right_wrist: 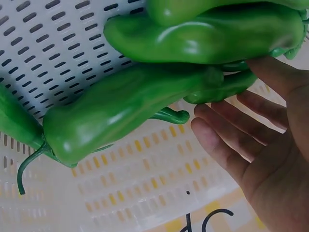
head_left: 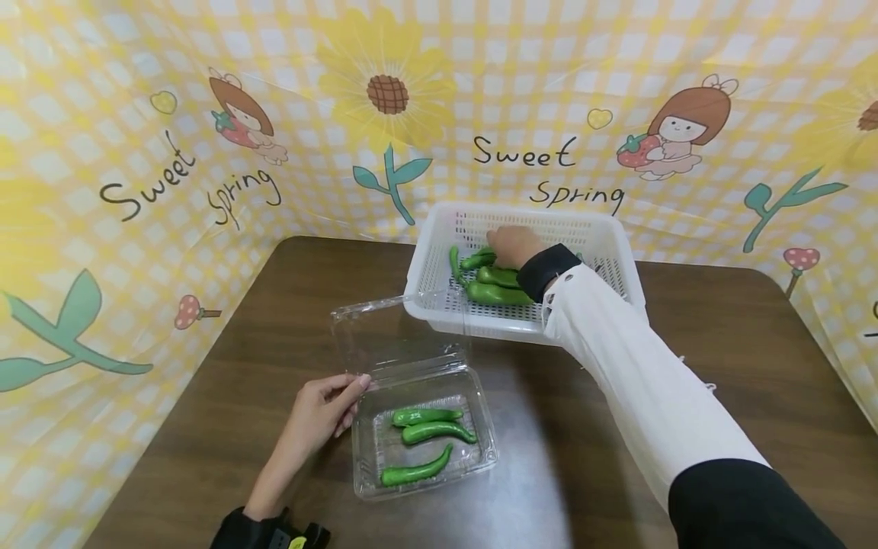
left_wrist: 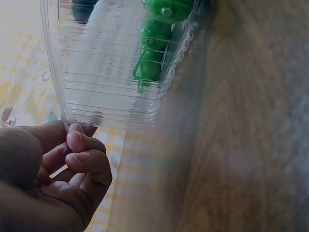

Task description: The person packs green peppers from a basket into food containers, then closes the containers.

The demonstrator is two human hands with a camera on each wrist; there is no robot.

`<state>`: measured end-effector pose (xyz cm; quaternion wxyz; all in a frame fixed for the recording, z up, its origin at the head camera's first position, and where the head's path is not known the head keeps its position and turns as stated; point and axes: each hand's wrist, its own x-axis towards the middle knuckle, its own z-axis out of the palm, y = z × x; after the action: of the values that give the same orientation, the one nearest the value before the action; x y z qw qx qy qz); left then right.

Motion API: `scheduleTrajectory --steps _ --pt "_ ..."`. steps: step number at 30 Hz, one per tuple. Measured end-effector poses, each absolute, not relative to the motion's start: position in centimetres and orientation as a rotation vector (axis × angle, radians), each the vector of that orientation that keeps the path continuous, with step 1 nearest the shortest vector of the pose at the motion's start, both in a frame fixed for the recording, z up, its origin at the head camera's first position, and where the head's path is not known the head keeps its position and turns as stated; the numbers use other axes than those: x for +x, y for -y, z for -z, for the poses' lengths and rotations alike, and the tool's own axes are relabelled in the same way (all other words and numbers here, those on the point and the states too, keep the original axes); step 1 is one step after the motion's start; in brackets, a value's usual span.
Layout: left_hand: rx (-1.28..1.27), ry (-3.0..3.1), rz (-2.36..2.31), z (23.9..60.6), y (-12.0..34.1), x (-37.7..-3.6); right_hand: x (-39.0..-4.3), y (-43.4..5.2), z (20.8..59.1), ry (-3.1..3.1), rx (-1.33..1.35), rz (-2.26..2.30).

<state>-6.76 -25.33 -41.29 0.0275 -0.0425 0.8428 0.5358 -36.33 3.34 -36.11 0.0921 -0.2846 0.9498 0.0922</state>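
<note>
Clear plastic box sitting uncovered; left hand pinching its edge, maybe holding it steady. Right hand, loosely spread, gripping nothing, hanging beside green peppers in white basket.

Left hand: bare. Black cuff at wrist; beside it, small dark fitting bearing yellow mark.
Right hand: bare. Black band at wrist. White sleeve section, long, lightly creased, broader toward elbow; small round details near wrist end, white frayed tufts along one side. Black sleeve section above, plain.
</note>
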Motion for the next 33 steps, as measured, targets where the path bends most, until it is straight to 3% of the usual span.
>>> scheduleTrajectory --steps 14,33 --pt "-0.140 -2.596 -1.650 41.2 25.2 -6.9 -36.9 -3.1 38.2 -2.788 -0.824 -0.289" --pt "-0.139 -2.598 -1.662 41.3 25.4 -6.6 -36.3 -3.0 37.8 -2.768 -0.872 -0.203"
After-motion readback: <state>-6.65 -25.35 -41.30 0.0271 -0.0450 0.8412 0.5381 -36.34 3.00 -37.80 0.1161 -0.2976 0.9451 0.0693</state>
